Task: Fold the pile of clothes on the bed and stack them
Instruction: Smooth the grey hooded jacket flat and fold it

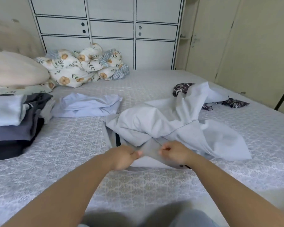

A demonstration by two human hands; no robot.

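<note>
1. Bed (261, 136) carries everything; folded stack (15, 122) sits far left.
2. Pale blue garment (170, 122) lies crumpled mid-bed, bulk running away and to the right from both hands, near edge at the hands.
3. Left hand (123, 157) and right hand (174, 153) each pinch that near edge, fingers curled, close together. Judged: hands must spread apart to flatten it.

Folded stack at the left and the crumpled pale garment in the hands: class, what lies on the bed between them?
In the head view, a folded light blue garment lies between the folded stack and the crumpled pale garment; nearer the camera, only patterned bedspread.
</note>
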